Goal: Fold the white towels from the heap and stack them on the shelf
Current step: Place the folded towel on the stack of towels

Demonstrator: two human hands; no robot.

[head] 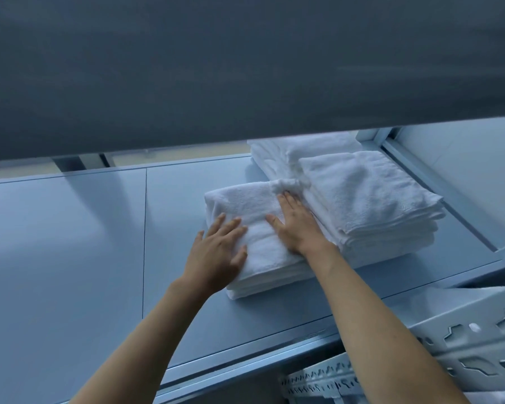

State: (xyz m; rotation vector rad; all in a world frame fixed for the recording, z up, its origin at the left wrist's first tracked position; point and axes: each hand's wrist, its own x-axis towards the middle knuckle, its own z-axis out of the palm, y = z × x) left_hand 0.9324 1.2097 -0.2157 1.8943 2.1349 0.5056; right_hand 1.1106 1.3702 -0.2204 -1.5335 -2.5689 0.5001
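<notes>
A low stack of folded white towels [257,263] lies on the grey shelf [85,258], right of its middle. My left hand [216,252] rests flat on the stack's left side, fingers spread. My right hand [296,225] lies flat on the top towel, fingertips reaching its far right corner. A taller stack of folded white towels [368,199] stands just to the right, touching the low one. Behind it another folded white pile [289,153] is partly hidden by the shelf above.
The dark underside of the upper shelf [245,68] fills the top of the view. A perforated metal upright [473,345] stands at the lower right. The shelf's front edge [245,365] runs across below my arms.
</notes>
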